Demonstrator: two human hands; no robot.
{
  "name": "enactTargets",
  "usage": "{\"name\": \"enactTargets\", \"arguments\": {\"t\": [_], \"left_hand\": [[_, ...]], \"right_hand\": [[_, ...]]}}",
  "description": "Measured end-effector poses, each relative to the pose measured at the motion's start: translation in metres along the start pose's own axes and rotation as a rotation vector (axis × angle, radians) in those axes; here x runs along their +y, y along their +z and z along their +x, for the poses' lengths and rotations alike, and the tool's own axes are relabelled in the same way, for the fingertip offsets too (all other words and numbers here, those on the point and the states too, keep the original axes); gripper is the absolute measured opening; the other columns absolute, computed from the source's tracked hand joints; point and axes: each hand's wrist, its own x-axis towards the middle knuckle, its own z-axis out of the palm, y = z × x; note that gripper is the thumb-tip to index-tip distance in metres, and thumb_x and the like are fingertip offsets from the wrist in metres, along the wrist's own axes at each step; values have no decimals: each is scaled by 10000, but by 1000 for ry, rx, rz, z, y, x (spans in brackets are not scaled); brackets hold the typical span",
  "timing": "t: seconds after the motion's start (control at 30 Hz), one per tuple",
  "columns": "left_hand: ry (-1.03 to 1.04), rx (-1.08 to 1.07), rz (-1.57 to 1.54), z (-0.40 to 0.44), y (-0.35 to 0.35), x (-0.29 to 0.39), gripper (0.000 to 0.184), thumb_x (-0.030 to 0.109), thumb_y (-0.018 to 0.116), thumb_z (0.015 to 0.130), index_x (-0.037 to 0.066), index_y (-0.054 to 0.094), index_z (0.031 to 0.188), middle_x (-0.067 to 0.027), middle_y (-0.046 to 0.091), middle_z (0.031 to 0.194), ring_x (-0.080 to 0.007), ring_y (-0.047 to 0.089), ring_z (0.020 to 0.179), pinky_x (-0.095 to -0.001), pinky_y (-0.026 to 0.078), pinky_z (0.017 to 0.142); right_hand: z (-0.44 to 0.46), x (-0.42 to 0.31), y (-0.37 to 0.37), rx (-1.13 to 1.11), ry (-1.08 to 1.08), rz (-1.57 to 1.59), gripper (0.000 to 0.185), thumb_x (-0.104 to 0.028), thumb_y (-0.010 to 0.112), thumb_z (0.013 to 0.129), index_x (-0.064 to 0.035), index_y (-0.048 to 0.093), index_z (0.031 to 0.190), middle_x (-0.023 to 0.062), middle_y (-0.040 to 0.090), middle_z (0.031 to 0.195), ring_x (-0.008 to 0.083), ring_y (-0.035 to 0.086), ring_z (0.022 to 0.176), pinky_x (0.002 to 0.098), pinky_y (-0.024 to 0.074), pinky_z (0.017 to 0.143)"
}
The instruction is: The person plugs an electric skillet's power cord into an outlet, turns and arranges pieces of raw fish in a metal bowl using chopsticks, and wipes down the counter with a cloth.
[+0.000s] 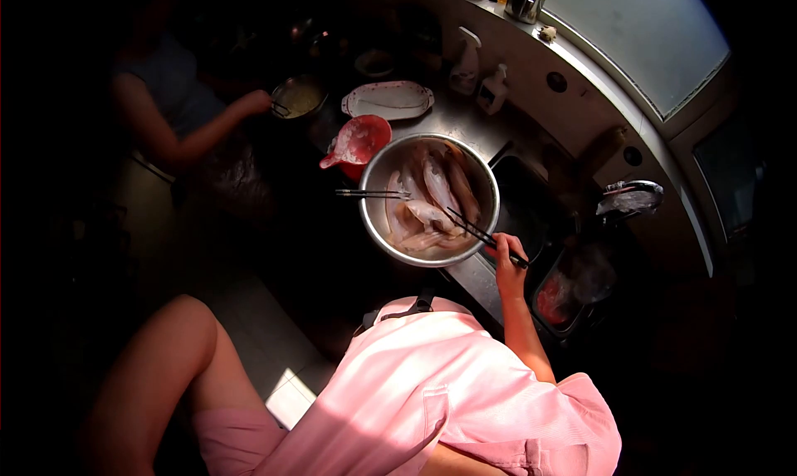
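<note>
My right hand (508, 256) is closed around a pair of dark chopsticks (477, 229). Their tips reach over the rim into a large metal bowl (374, 234) and meet the contents. Inside lie several long, pale pinkish pieces that look like fish (436, 181). A second pair of chopsticks (361, 193) rests across the bowl's left rim, with no hand on it. My left arm (187, 327) is bent at the lower left; its hand lies outside the view.
Behind the bowl stand a red scoop-like vessel (363, 138) with white powder and a white oblong dish (388, 101). At the left another person's hand (256, 102) holds chopsticks at a pan (299, 97). A dark sink (523, 202) and a container (569, 289) lie right.
</note>
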Motion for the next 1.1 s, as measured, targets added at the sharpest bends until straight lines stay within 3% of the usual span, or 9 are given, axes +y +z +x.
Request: {"name": "enactTargets", "arguments": {"t": [0.33,0.43,0.5,0.73,0.8,0.9,1.1], "left_hand": [[3,-20,-49,1,-3,1,206,-96,370,722,-11,546,659,-132,516,662,-253,530,648,-404,432,810],[1,-19,-53,1,-1,1,204,-92,372,725,-10,546,657,-132,515,664,-253,529,647,-407,432,806],[0,-17,-51,2,0,2,202,-89,374,727,-9,546,656,-131,514,665,-253,527,647,-409,432,803],[-7,-35,-77,2,4,0,199,-78,379,734,-5,545,653,-130,511,669,-254,523,645,-416,432,794],[-6,-38,-86,2,5,0,198,-75,381,736,-4,545,652,-129,510,670,-254,522,644,-418,432,791],[-7,-37,-92,2,6,1,196,-70,383,739,-2,545,651,-128,509,672,-255,520,644,-421,431,787],[-5,-41,-97,1,11,1,194,-60,388,745,1,545,648,-127,506,675,-255,517,642,-427,431,779]], "right_hand": [[-1,4,-1,-11,14,12,151,-75,496,868,53,576,861,84,518,886,139,551,803,259,526,688],[-1,6,-1,-23,-2,-3,214,-151,492,887,40,588,880,70,551,877,132,559,802,242,499,697],[-1,7,1,-27,4,42,154,-75,498,869,59,575,865,86,518,881,141,554,800,256,527,680],[-3,3,2,-50,-12,9,155,-73,502,867,61,578,877,90,527,871,143,563,791,250,526,674],[-4,2,2,-63,-15,-16,209,-142,494,885,46,584,883,78,548,878,136,562,797,246,509,703],[-3,3,2,-51,-23,16,156,-72,502,865,63,580,873,92,531,868,143,567,782,249,527,665],[-5,3,0,-54,-24,-13,163,-76,501,865,64,583,862,94,531,867,145,566,770,249,530,659]]}}
